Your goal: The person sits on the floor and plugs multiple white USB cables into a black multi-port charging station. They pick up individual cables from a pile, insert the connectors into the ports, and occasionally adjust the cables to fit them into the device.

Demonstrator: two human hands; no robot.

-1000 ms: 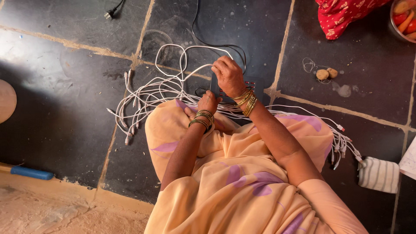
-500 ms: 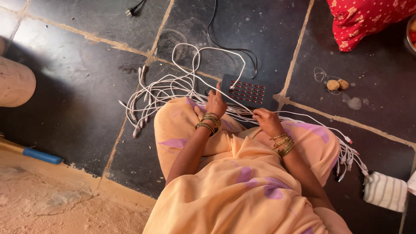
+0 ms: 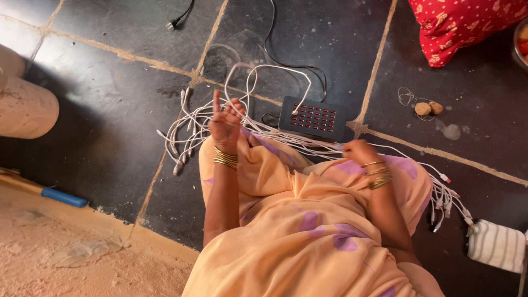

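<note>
My left hand (image 3: 225, 122) is raised above my left knee, index finger up and the other fingers curled among white cables (image 3: 190, 124); I cannot tell whether it pinches one. My right hand (image 3: 358, 152), blurred, rests closed on the strand of white cables that crosses my right knee. A black charging hub (image 3: 313, 118) with rows of red ports lies on the floor just beyond my knees, between both hands. One white cable is plugged into its near left corner. Cable ends (image 3: 446, 201) fan out to the right of my knee.
Dark stone floor tiles (image 3: 110, 137) with pale joints. A black power cord (image 3: 297, 66) runs from the hub to a plug (image 3: 173, 24). Red patterned cloth (image 3: 462, 25) top right, striped cloth (image 3: 495, 247) lower right, two small pebbles (image 3: 429, 108), a blue-handled tool (image 3: 61, 197), a wooden log (image 3: 25, 110) at left.
My left hand lifted off the knee and moved left, fingers spreading upward. My right hand left the hub, drew back to my right knee and onto the cables. The view shifted slightly.
</note>
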